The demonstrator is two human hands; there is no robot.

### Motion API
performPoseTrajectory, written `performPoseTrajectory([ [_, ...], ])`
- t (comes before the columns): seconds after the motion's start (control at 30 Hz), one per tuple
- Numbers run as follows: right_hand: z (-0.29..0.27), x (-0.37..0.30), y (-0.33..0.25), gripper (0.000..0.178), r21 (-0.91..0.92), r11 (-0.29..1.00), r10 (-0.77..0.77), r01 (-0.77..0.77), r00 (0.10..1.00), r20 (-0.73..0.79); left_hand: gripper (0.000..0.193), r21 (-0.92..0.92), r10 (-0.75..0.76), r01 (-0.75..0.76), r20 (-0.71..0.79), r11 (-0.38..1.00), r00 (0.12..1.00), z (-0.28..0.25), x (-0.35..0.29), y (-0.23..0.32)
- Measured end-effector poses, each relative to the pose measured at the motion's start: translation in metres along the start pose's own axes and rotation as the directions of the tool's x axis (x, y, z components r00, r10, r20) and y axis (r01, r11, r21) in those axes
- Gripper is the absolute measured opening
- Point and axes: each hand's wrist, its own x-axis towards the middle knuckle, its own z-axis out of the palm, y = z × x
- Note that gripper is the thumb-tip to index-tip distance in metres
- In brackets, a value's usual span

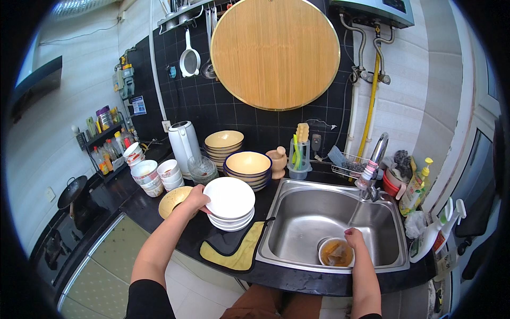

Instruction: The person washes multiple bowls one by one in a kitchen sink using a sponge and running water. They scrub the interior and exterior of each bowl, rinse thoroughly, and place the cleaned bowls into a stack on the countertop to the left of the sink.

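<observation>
My left hand [196, 200] grips the left rim of a white plate [230, 198], thumb over the edge. That plate is tilted up over a stack of white plates [232, 223] on the dark counter. In the steel sink [287, 234], my right hand [356, 238] is closed beside the far right rim of a white bowl [322, 256]; what its fingers hold is hidden. The bowl contains orange-brown liquid and a crumpled, pale, see-through piece [337, 257]. A thin stream of water runs from the faucet [373, 169] close to this hand.
A yellow-and-black cloth [234, 259] lies between plates and sink. Behind are stacked yellow bowls [247, 164], a glass bowl [202, 170], a white kettle [183, 143] and a wooden mortar [277, 162]. Spray bottles [433, 234] stand right of the sink; small bowls [146, 173] stand left.
</observation>
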Motion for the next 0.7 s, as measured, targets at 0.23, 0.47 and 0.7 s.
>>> performPoseTrajectory([
  [0.23,0.0,0.0,0.007,0.021,-0.044,0.999,0.0,0.001,1.0,0.029,0.028,0.206,-0.022,0.011,0.055,0.978,0.998,0.004,0.006,0.004],
  [0.47,0.011,0.001,0.003,0.024,-0.048,0.998,0.049,-0.038,0.972,0.229,0.055,0.696,0.272,-0.161,-0.051,0.7,0.961,0.003,0.022,-0.034],
  [0.7,0.063,-0.038,0.018,0.051,-0.414,0.868,-0.051,0.274,0.878,0.476,0.047,0.617,0.855,-0.662,-0.035,0.426,0.517,0.049,-0.018,0.04],
])
